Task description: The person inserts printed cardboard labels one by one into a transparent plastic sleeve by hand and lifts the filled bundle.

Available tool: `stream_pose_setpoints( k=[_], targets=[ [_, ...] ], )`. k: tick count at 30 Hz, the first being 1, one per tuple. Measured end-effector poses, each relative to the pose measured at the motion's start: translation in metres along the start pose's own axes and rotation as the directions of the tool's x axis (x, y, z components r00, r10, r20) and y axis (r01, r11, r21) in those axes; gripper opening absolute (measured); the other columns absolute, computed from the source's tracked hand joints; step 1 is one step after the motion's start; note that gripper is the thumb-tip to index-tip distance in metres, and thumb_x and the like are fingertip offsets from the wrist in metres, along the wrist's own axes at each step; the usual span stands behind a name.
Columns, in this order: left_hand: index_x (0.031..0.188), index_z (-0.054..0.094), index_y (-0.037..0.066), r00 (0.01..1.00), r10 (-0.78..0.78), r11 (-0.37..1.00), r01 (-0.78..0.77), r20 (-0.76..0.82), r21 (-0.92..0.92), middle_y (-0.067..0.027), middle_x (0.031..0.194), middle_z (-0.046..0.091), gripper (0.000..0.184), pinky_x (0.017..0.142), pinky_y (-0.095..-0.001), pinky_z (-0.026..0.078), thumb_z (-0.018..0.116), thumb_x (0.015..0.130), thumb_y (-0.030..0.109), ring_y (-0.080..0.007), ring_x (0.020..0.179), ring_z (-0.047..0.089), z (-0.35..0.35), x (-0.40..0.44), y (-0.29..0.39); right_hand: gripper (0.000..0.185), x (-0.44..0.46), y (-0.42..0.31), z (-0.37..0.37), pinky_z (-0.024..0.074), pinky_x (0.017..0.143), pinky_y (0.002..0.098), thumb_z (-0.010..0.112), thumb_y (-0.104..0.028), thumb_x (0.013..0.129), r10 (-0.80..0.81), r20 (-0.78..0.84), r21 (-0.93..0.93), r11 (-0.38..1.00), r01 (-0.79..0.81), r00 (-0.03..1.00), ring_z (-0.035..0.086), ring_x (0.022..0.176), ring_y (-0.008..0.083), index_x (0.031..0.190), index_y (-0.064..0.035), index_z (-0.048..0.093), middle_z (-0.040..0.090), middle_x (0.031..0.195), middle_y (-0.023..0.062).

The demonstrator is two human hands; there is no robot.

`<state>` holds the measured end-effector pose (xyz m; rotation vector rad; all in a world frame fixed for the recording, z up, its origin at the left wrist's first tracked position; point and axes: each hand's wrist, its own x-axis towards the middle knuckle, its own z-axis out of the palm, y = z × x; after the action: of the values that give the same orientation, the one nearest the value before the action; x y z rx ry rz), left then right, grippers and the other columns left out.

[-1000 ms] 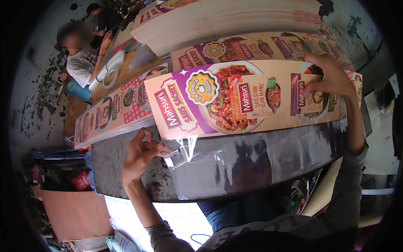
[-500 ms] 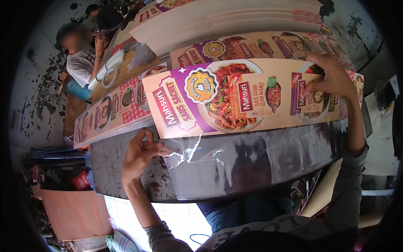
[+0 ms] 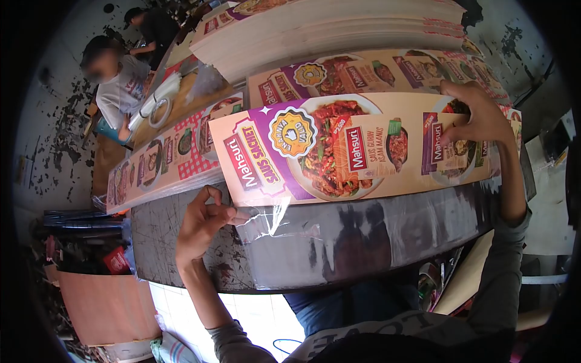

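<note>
A long printed card [image 3: 357, 151] with food pictures and the word Mahsuri is held by its right part in my right hand [image 3: 478, 115], with the thumb on its face. Below it, clear plastic sleeves [image 3: 357, 245] lie on the dark tabletop. My left hand [image 3: 206, 224] pinches the upper left edge of the plastic, with thumb and index finger together. The card's lower edge lies along the sleeve's upper edge; whether it is inside cannot be made out.
Behind the card lies a stack of similar cards [image 3: 281, 85], and a taller pile [image 3: 339, 30] rises beyond. More cards in plastic [image 3: 163, 160] are at the left. A person [image 3: 121, 88] sits at the far left, another [image 3: 154, 30] farther back. An orange-brown board [image 3: 109, 308] stands below left.
The card has come slightly down toward the plastic, with my right hand on it. My left hand stays nearly in place. The seated person has lowered a raised hand.
</note>
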<state>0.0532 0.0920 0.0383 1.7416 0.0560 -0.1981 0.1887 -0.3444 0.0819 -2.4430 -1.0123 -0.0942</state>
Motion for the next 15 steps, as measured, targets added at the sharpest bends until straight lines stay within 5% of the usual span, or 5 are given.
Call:
stream_pose_setpoints(
  k=[7, 15],
  targets=[
    [0.087, 0.037, 0.001, 1.000, -0.005, 1.000, 0.005, -0.007, 0.003, -0.0228, 0.079, 0.063, 0.019, 0.072, -0.0328, 0.054, 0.054, 0.080, -0.004, -0.0261, 0.078, 0.065, 0.0004, -0.0002, -0.0024, 0.057, 0.0022, -0.0008, 0.0026, 0.0319, 0.054, 0.0289, 0.084, -0.031, 0.047, 0.088, 0.047, 0.149, 0.984, -0.094, 0.995, 0.034, 0.059, 0.0157, 0.073, -0.0022, 0.042, 0.037, 0.064, 0.0073],
    [0.090, 0.037, 0.001, 0.999, -0.054, 0.998, 0.054, -0.005, -0.018, -0.0182, 0.082, 0.064, 0.020, 0.074, -0.0266, 0.051, 0.056, 0.083, -0.004, -0.0199, 0.082, 0.064, -0.0027, -0.0022, -0.0017, 0.057, -0.0003, -0.0055, -0.0007, 0.0320, 0.054, 0.0291, 0.083, -0.034, 0.046, 0.049, 0.008, 0.118, 0.992, -0.050, 0.999, 0.033, 0.057, 0.0169, 0.071, -0.0026, 0.042, 0.036, 0.061, 0.0089]
  ],
)
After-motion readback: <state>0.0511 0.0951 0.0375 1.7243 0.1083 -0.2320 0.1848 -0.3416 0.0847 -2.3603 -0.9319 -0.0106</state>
